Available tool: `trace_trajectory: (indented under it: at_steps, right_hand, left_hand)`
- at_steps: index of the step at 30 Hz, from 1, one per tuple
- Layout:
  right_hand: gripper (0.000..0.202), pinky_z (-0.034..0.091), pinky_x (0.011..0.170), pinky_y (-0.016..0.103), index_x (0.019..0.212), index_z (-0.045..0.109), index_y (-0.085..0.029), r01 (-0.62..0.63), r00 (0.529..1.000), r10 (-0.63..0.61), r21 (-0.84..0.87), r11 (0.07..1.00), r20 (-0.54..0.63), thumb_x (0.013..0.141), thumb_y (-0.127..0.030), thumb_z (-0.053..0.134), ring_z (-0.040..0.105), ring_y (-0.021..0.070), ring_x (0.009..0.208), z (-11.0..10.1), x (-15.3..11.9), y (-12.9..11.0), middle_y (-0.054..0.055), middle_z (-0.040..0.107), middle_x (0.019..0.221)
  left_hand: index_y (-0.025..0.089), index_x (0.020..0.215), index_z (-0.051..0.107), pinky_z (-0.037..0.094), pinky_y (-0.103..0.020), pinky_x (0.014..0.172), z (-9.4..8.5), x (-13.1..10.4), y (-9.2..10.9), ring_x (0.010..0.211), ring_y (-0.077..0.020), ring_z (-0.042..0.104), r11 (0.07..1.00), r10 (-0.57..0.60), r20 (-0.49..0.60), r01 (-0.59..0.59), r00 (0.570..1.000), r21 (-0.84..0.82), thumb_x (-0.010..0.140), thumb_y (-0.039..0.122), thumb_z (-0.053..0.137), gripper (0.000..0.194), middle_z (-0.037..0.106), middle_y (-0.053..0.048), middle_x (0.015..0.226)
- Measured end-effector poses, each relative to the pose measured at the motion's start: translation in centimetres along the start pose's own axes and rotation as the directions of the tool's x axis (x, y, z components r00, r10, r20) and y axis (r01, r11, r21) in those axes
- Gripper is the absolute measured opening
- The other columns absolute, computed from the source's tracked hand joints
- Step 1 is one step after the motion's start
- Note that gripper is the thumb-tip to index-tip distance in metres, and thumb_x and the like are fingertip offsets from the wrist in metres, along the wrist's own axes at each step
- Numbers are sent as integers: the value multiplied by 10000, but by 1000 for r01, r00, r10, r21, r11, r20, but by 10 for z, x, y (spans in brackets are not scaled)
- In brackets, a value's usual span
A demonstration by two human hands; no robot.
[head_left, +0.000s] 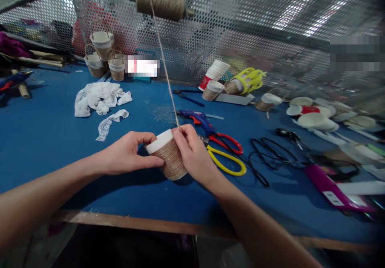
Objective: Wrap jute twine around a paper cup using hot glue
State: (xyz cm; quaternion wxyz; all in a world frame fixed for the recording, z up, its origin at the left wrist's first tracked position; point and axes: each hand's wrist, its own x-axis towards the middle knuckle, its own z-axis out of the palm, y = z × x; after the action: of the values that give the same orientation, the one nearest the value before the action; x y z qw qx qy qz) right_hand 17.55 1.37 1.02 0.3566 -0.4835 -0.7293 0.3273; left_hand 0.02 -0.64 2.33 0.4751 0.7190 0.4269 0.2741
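A white paper cup (161, 140), wound with brown twine (171, 159) over most of its side, is held tilted above the blue table. My left hand (132, 151) grips it from the left, thumb on the twine and fingers at or inside the rim. On the right side, my right hand (192, 147) pinches the twine strand close to the cup's rim. That strand (164, 59) runs taut up to a twine spool (161, 5) mounted on the perforated metal panel. Behind my right hand lie scissors (228, 159) with one red and one yellow handle, and a blue glue gun (201, 119).
White lace strips (98, 97) lie at the left, with finished twine baskets (102, 45) behind them. Stacked paper cups (215, 75), blue-handled pliers (189, 97) and a yellow mesh piece (249, 79) stand toward the back. A black cable (261, 155) and a purple power strip (333, 187) are at right.
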Motion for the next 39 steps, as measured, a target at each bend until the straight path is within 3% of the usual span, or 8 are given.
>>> trace_trajectory:
  at_steps: [6, 18, 25, 29, 32, 35, 37, 39]
  right_hand:
    - [60, 419, 745, 370, 822, 360, -216, 202, 976, -213, -201, 958, -36, 860, -259, 343, 504, 185, 835, 8, -5, 1, 80, 496, 895]
    - [70, 460, 675, 419, 784, 324, -224, 317, 932, -361, -384, 867, -44, 851, -245, 318, 511, 239, 889, 10, -8, -4, 129, 496, 942]
    - [49, 467, 694, 381, 817, 357, -221, 337, 921, -387, -416, 844, -39, 858, -244, 343, 532, 218, 882, 11, -8, -3, 114, 511, 935]
    - [117, 466, 700, 356, 917, 419, -192, 248, 935, -319, -357, 900, -154, 867, -288, 373, 562, 179, 779, -6, 3, -1, 100, 541, 930]
    - [205, 455, 743, 372, 978, 469, -143, 90, 932, -230, -439, 894, -279, 861, -295, 396, 564, 200, 823, -32, 24, 8, 139, 550, 982]
    - [285, 399, 839, 434, 1057, 502, -79, -226, 965, 84, -622, 750, -248, 845, -259, 438, 508, 288, 1008, -59, 48, 24, 207, 523, 1088]
    - [239, 397, 825, 464, 971, 561, -68, -291, 956, 199, -644, 708, -214, 821, -241, 494, 511, 322, 1001, -71, 61, 37, 220, 554, 1021]
    - [193, 434, 792, 437, 921, 593, -102, -327, 941, 302, -645, 690, -154, 796, -246, 560, 552, 274, 932, -76, 70, 49, 159, 585, 976]
  left_hand:
    - [136, 721, 530, 364, -221, 567, 8, 3, 4, 615, -111, 454, 996, -52, -72, 46, 996, -77, 734, 314, 558, 181, 513, 21, 659]
    - [136, 649, 519, 366, -237, 582, 11, 4, 3, 592, -112, 438, 992, -90, -108, 79, 990, -100, 730, 277, 486, 166, 473, 29, 602]
    - [148, 599, 464, 354, -216, 582, 12, 3, 0, 593, -96, 425, 968, -53, -85, 30, 995, -250, 714, 202, 503, 133, 452, 41, 597]
    - [146, 621, 466, 367, -225, 607, 10, 4, -4, 604, -97, 443, 948, -48, -65, 25, 997, -317, 729, 211, 515, 136, 461, 35, 616]
    - [142, 658, 476, 381, -250, 650, 7, 4, -8, 641, -113, 468, 948, -46, -61, 25, 997, -318, 756, 257, 515, 156, 488, 18, 657]
    - [142, 677, 480, 363, -256, 646, 4, 3, -11, 646, -121, 451, 976, -25, -68, 10, 997, -216, 777, 285, 500, 175, 477, 14, 662]
    - [144, 679, 481, 344, -251, 629, 3, 2, -11, 644, -122, 429, 992, 2, -75, -12, 997, -129, 786, 287, 484, 179, 462, 16, 660]
    - [150, 669, 469, 321, -245, 606, 2, 1, -9, 630, -119, 400, 999, 24, -78, -27, 997, -42, 795, 287, 465, 186, 436, 23, 647]
